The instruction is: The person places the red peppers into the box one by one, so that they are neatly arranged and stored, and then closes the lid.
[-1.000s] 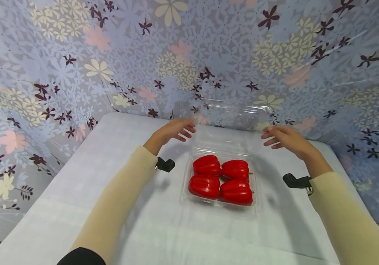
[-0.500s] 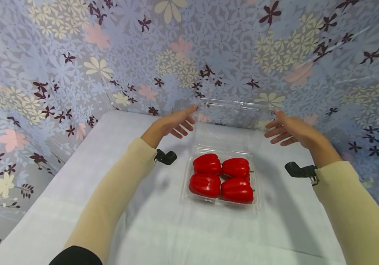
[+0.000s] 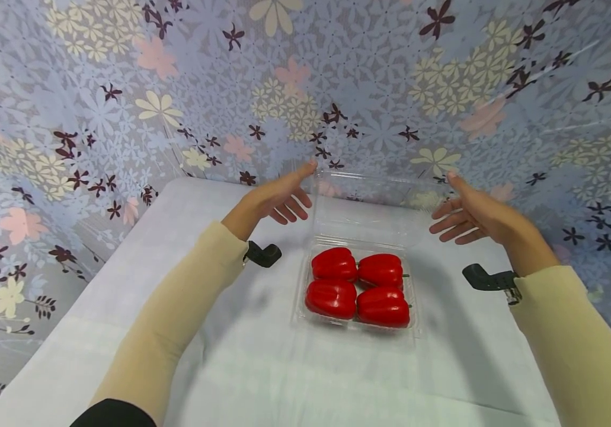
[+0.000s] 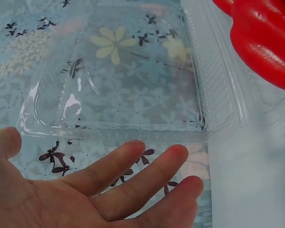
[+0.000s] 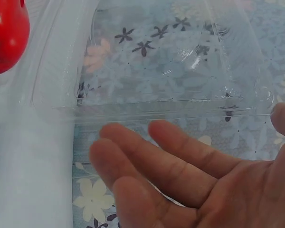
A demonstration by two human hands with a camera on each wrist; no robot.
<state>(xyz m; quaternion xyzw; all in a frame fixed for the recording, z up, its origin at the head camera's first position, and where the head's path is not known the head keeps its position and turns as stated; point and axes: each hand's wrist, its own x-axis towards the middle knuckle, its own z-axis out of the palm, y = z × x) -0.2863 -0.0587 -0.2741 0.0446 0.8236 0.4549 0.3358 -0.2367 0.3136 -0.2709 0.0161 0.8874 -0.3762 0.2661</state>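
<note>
A clear plastic clamshell box (image 3: 297, 308) lies on the white-covered table, with several red bell peppers (image 3: 330, 299) filling its base. Its see-through lid (image 3: 361, 222) stands raised at the back, hinged to the base. My left hand (image 3: 284, 198) is at the lid's left side, fingers spread and thumb tip by the upper corner. On the other side, my right hand (image 3: 470, 213) has its fingers spread, thumb raised near the lid's right corner. Both wrist views show loosely extended fingers just outside the lid's side edge (image 4: 133, 135), none curled round it.
The white table cover (image 3: 140, 267) ends behind the box, where a flowered cloth (image 3: 204, 89) hangs as a backdrop. Black camera mounts sit on the wrists, the left mount (image 3: 264, 255) and the right mount (image 3: 486, 279).
Both hands have spread their fingers and raised their thumbs toward the lid's corners. The right hand has shifted slightly right. The lid's top edge appears a little lower; the peppers stay put.
</note>
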